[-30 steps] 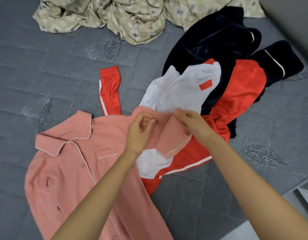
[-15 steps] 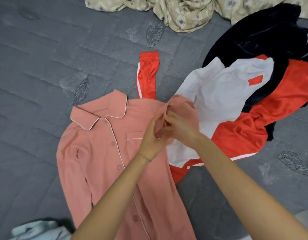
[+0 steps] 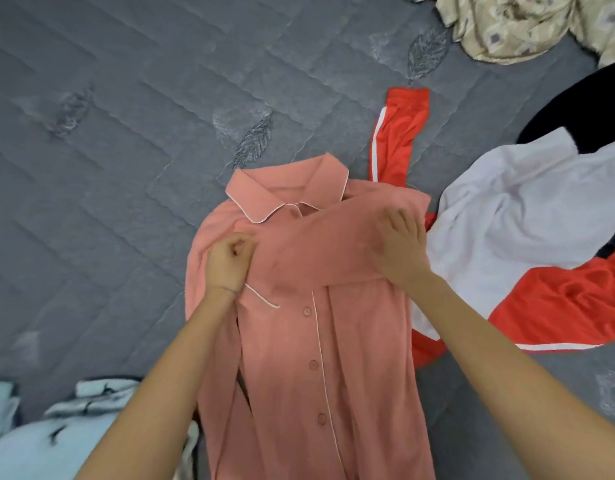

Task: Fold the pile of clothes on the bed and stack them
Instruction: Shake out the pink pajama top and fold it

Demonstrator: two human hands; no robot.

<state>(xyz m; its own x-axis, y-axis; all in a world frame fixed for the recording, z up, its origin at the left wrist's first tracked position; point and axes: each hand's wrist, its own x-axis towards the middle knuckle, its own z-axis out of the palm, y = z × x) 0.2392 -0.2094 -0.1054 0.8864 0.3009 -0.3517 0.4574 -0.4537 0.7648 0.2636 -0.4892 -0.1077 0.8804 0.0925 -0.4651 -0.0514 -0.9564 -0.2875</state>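
Observation:
A pink button-front shirt (image 3: 316, 368) with white piping lies collar-up on the grey bed. One sleeve is folded across its chest. My left hand (image 3: 229, 261) pinches the cuff end of that sleeve near the shirt's left side. My right hand (image 3: 401, 249) lies flat with straight fingers on the fold at the right shoulder. To the right lies a red and white garment (image 3: 527, 244), one red sleeve (image 3: 399, 133) sticking up past the pink collar. A dark navy garment (image 3: 590, 105) sits at the right edge.
The grey quilted bed cover (image 3: 126, 168) stretches bare to the left and top. A beige patterned cloth (image 3: 513, 26) is bunched at the top right. Pale blue folded clothes (image 3: 56, 431) lie at the bottom left.
The pink sleeve, held bunched at the shirt's right side before, now lies pulled across the chest to the left. My hands have moved apart. The view has shifted left, showing the pale blue clothes.

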